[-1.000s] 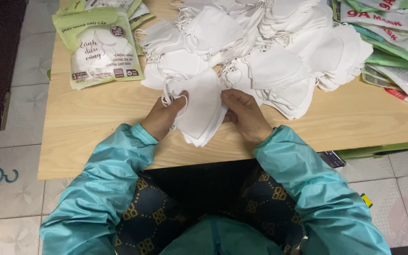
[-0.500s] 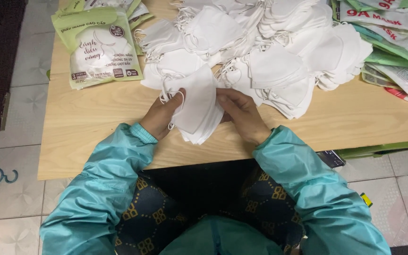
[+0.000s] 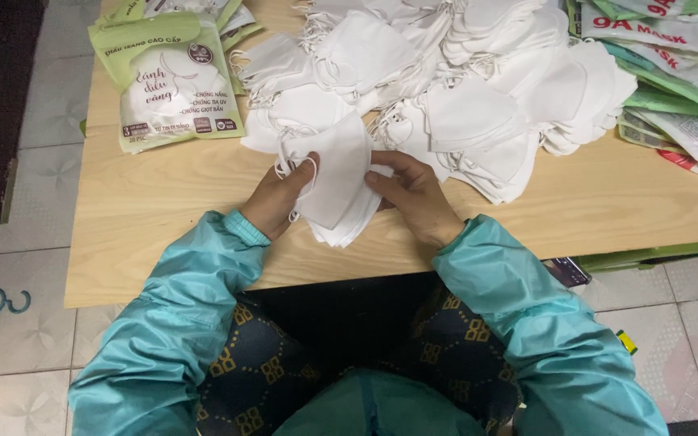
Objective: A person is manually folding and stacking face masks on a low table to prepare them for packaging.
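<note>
A small stack of white folded face masks [image 3: 337, 182] sits between both hands, just above the near edge of the wooden bench [image 3: 171, 202]. The left hand [image 3: 278, 198] has its grip closed on the stack's left side, thumb on top, with thin white ear loops [image 3: 296, 165] curling over its fingers. The right hand [image 3: 414, 194] has its grip closed on the stack's right side, fingers bent onto the top mask and thumb against its edge. The stack is tilted, its lower corner pointing towards the person and touching or just clear of the bench; which of the two cannot be told.

Just behind the stack, further from the person, lies a big loose heap of the same white masks [image 3: 462, 89], spreading across the middle of the bench and reaching to the right hand's fingertips. Left of the stack and further back lies a green and white packet of masks [image 3: 171, 81], flat on the wood, with more packets under it. Well to the right of the stack, at the bench's right end, is a pile of green and white flat packets [image 3: 672, 64]. Teal jacket sleeves [image 3: 195, 299] cover both forearms below the stack.
</note>
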